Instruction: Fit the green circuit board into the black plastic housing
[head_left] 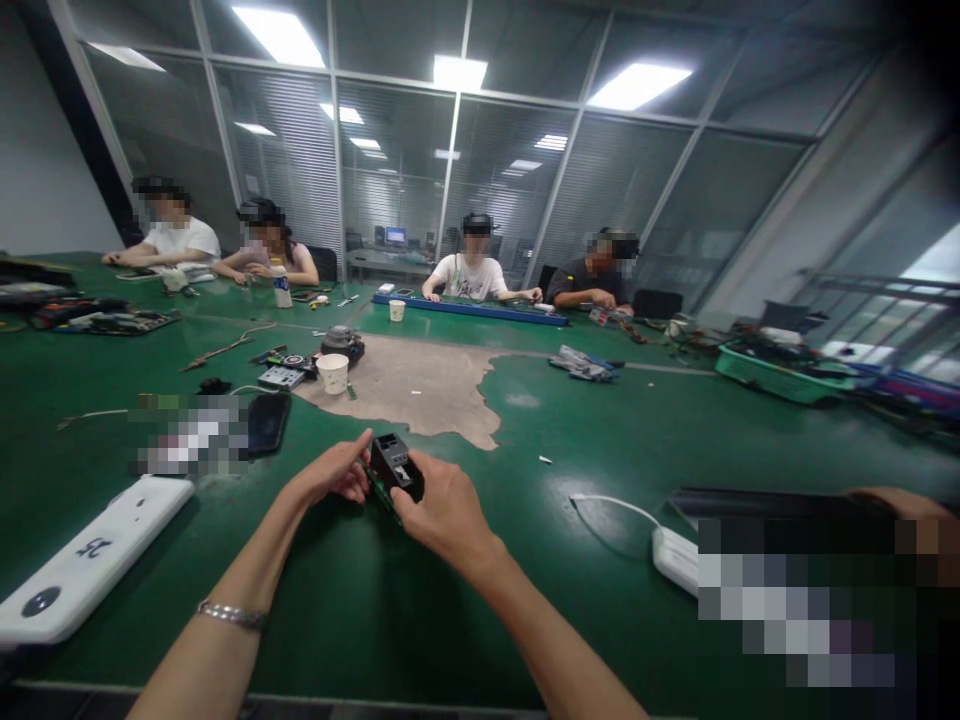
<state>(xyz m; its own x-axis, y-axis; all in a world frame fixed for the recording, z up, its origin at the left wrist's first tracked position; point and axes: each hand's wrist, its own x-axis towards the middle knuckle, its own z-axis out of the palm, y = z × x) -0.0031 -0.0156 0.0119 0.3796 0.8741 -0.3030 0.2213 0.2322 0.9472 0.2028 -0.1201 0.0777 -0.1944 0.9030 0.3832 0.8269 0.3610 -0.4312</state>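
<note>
Housing (390, 458), boxy black plastic, green board (383, 496) beneath; right grip (448, 507) pinching it; left grip (337, 473) curled, hold unclear.

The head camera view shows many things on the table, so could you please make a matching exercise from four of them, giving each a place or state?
Things:
1. Black box-shaped part
2. Long blue bar-shaped object
3. Light-green plastic basket
4. White oblong device with a dark round spot

Places or states:
A. In front of a person in a white T-shirt
B. Lower left of the view
C. Between the left hand and the right hand
D. On the right, piled with dark items

Pairs: 1-C, 2-A, 3-D, 4-B
</note>
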